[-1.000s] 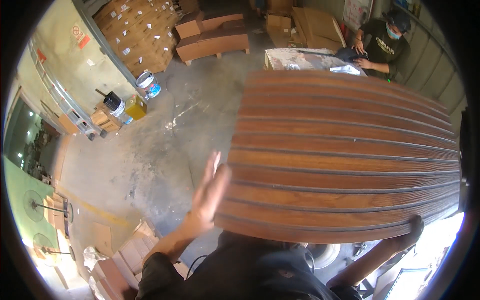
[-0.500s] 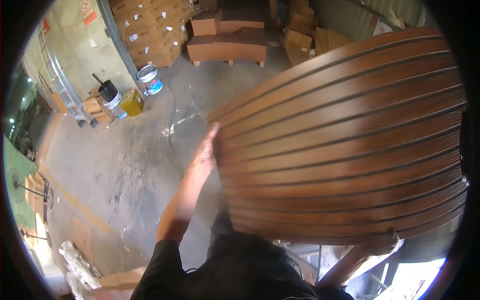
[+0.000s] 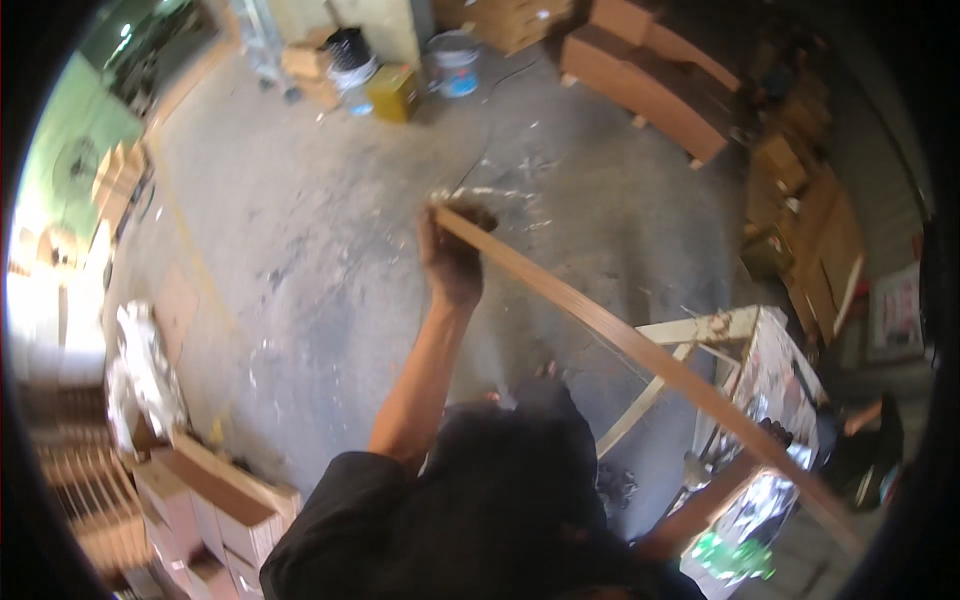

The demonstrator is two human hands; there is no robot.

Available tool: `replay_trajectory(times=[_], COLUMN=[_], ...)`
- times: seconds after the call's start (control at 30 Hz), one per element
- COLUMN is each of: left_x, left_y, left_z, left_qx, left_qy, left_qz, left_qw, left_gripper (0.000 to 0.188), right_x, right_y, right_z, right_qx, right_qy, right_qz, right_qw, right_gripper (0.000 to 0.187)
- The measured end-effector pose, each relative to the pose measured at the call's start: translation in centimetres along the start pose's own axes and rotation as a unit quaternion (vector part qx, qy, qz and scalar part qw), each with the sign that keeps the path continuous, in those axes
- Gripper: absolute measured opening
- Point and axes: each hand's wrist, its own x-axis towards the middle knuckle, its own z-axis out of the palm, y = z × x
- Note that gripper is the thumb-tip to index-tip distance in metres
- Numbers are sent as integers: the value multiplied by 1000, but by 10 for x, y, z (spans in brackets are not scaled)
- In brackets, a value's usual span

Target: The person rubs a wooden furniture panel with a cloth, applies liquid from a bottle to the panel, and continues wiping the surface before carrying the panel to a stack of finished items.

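Note:
A wooden slatted panel (image 3: 610,325) is held up in front of me, seen edge-on as a long narrow brown strip. It slants from the upper middle down to the lower right, so its broad face is hidden. My left hand (image 3: 455,255) is closed round the panel's far left end. Farther along, near the lower right, my right hand (image 3: 762,450) grips the same panel, its dark fingertips showing just past the edge. Motion blurs both hands a little.
Below the panel stands a pale frame workstand (image 3: 700,328) with plastic-wrapped sides. A person's dark sleeve (image 3: 885,445) shows at far right. Cardboard boxes (image 3: 215,500) are at lower left. Buckets (image 3: 455,65), a yellow tin (image 3: 393,92) and stacked brown cartons (image 3: 640,80) line the far side.
The slatted panel has turned from showing its broad face to edge-on, both hands still holding it. My view has swung right, bringing the workstand and the other person into sight.

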Motion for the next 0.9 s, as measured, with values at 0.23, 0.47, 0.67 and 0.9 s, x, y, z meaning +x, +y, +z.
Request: replay_trajectory(times=[0.23,0.47,0.67,0.9], left_x=[99,219,329,457], left_y=[-47,-90,-147,-246], left_z=[32,-58,-25,20], left_qx=[-29,511,157,26], left_qy=[-60,-65,-16,-178], left_qz=[92,190,46,-80], left_qw=[994,836,986,980], left_gripper=[45,44,42,47], right_x=[70,160,287,343], right_y=[112,235,320,455], right_z=[104,218,304,337], right_qx=[64,265,504,620], right_qy=[-114,-92,7,-292], right_qz=[133,283,282,83], right_qw=[982,917,817,723], right_gripper=[54,50,50,47])
